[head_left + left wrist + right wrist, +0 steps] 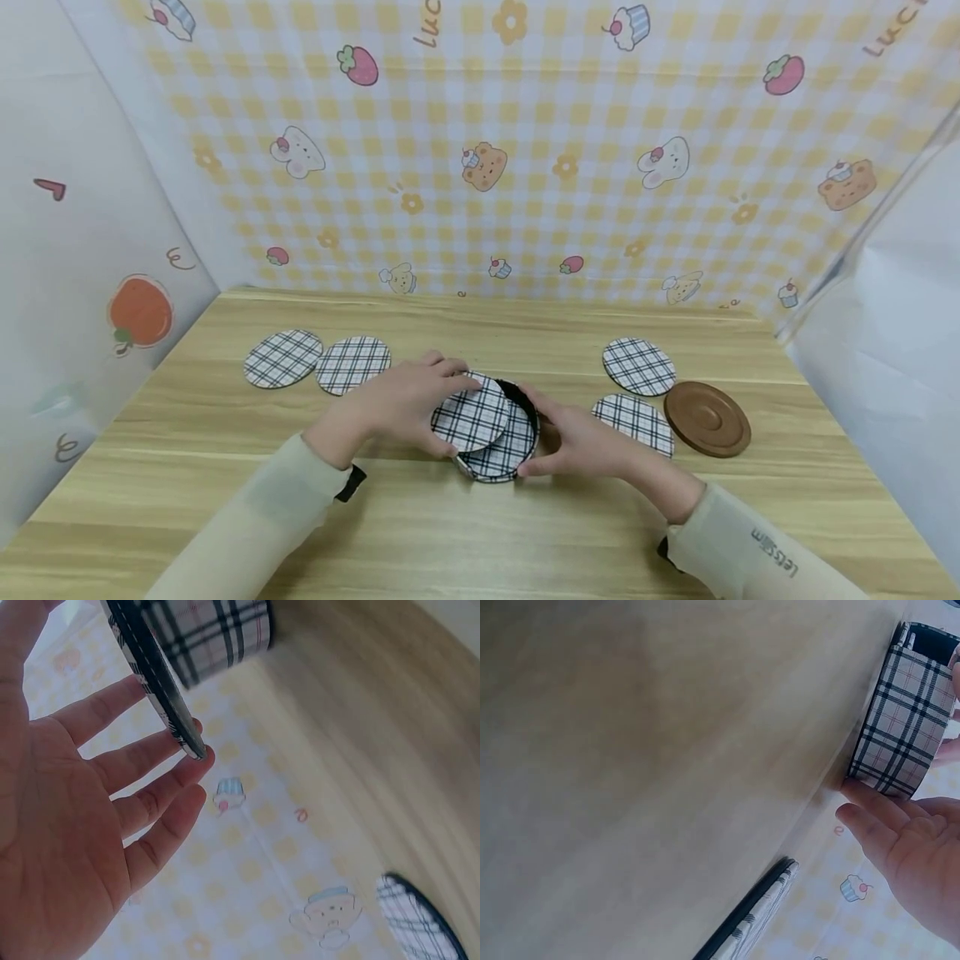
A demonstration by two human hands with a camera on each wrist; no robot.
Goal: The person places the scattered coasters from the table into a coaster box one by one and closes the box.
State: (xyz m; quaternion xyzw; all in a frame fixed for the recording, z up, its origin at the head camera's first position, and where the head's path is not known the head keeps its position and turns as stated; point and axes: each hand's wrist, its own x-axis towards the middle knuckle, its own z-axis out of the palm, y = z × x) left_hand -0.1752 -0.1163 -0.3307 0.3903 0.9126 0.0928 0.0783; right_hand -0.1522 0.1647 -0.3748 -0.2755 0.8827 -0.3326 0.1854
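Note:
My left hand [408, 404] holds a round plaid coaster [472, 412] by its edge, between thumb and fingers. The coaster overlaps the left part of a round plaid coaster holder [491, 479], whose dark inner wall shows on the right. Inside that holder lies another plaid coaster [517, 437], partly covered. From the right, my right hand [577, 437] grips the holder's side, thumb near the front. The left wrist view shows the held coaster [161, 690] edge-on against the fingers, beside the holder wall [217, 637]. The right wrist view shows fingers at the holder's plaid side [904, 712].
Two plaid coasters [282, 358] lie at the back left of the wooden table [465, 550]. On the right are a plaid coaster [639, 367], another coaster [637, 422] partly behind my right hand, and a brown round wooden disc [707, 419]. A checked cloth [525, 208] hangs behind.

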